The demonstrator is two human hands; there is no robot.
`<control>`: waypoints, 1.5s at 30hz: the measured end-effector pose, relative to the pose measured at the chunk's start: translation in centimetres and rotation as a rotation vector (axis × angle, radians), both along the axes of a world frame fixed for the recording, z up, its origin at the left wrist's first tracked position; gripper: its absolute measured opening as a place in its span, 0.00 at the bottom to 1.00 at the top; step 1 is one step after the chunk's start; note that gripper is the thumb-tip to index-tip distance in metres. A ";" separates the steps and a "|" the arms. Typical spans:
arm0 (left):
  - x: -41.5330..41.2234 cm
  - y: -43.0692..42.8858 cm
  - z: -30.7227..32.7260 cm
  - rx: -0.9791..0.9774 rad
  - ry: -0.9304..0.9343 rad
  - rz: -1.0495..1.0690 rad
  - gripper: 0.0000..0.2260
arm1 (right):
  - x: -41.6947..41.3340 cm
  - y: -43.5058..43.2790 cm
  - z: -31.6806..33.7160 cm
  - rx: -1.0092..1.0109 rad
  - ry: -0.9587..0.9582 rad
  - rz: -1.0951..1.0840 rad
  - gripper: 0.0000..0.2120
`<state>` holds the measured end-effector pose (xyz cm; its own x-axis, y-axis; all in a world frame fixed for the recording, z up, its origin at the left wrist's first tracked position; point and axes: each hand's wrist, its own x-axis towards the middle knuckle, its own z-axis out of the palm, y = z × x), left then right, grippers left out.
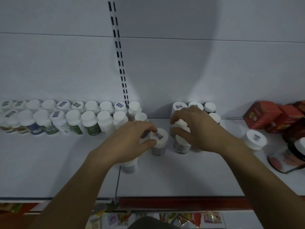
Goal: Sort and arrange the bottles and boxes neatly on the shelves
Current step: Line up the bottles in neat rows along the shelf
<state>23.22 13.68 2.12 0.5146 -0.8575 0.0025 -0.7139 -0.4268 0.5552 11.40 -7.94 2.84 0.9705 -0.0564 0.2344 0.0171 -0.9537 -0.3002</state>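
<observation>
On the white shelf, my left hand curls over the caps of white-capped bottles; its thumb and fingers pinch the cap of a barcode-topped bottle, and another bottle shows under the palm. My right hand grips a cluster of white-capped bottles just to the right. Two tidy rows of white-capped bottles line the back left. A few more bottles stand behind my right hand.
Red boxes sit at the back right. A lone white-capped bottle and a dark jar lying on its side are at the right. A slotted upright runs up the back panel. A red shelf edge strip borders the front; packets show on the shelf below.
</observation>
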 end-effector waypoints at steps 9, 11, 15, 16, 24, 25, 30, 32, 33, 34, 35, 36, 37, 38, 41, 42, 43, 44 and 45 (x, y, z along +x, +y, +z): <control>0.0 6.0 -0.4 0.247 -0.139 0.059 0.37 | 9.7 5.2 -1.4 0.072 0.156 -0.045 0.13; -0.3 6.3 -1.0 0.207 -0.151 0.098 0.30 | 10.7 5.5 -1.9 0.077 0.164 -0.060 0.09; -0.3 6.7 -1.8 0.092 -0.128 0.163 0.22 | 11.4 5.8 -2.2 0.146 0.139 -0.052 0.10; -0.3 6.8 -1.9 0.073 -0.118 0.166 0.22 | 11.4 6.0 -2.3 0.159 0.140 -0.051 0.10; 0.3 6.6 -2.6 0.038 -0.112 0.142 0.22 | 6.6 4.4 -0.2 0.045 0.202 0.069 0.19; 0.3 6.4 -2.6 0.046 -0.119 0.138 0.21 | 5.5 4.2 0.0 -0.012 0.275 0.131 0.22; 0.7 5.0 -0.8 -0.004 -0.107 0.106 0.20 | 2.5 3.4 -0.6 -0.220 0.294 0.159 0.25; 0.9 4.1 0.3 -0.066 -0.092 0.096 0.20 | 1.5 2.1 0.6 -0.024 0.142 0.083 0.24; 0.9 3.6 0.9 -0.100 -0.084 0.092 0.21 | 0.9 1.1 1.4 0.071 0.051 0.043 0.24; 1.0 2.9 1.4 -0.132 -0.080 0.084 0.22 | 0.2 -0.2 2.1 0.128 -0.037 -0.001 0.24; 1.1 2.1 1.8 -0.157 -0.078 0.074 0.24 | -0.6 -1.5 2.8 0.142 -0.105 -0.056 0.24; 1.1 1.2 2.3 -0.175 -0.074 0.064 0.26 | -1.5 -2.8 3.5 0.126 -0.147 -0.122 0.24; 1.1 0.1 2.7 -0.192 -0.065 0.050 0.29 | -2.4 -4.2 4.0 0.102 -0.174 -0.195 0.25; 1.0 -1.1 3.1 -0.216 -0.053 0.030 0.30 | -3.4 -5.6 4.3 0.078 -0.193 -0.275 0.25; -0.1 -5.2 4.0 -0.300 -0.055 -0.055 0.31 | -6.2 -9.2 3.7 -0.115 -0.174 -0.563 0.26; -0.6 -6.6 4.3 -0.311 -0.058 -0.080 0.30 | -6.8 -10.1 3.1 -0.178 -0.117 -0.639 0.26; -1.2 -8.0 4.5 -0.316 -0.059 -0.107 0.28 | -7.2 -10.8 2.5 -0.193 -0.033 -0.688 0.25; -1.7 -9.4 4.7 -0.314 -0.065 -0.132 0.26 | -7.4 -11.3 1.8 -0.169 0.067 -0.709 0.26; -2.2 -10.7 4.8 -0.307 -0.075 -0.155 0.25 | -7.4 -11.6 1.2 -0.132 0.167 -0.703 0.26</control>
<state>21.01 2.94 6.93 0.3667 -0.8788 0.3054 -0.8008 -0.1311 0.5844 4.05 -19.53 3.99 0.7388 -0.6603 0.1348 -0.6480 -0.7510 -0.1269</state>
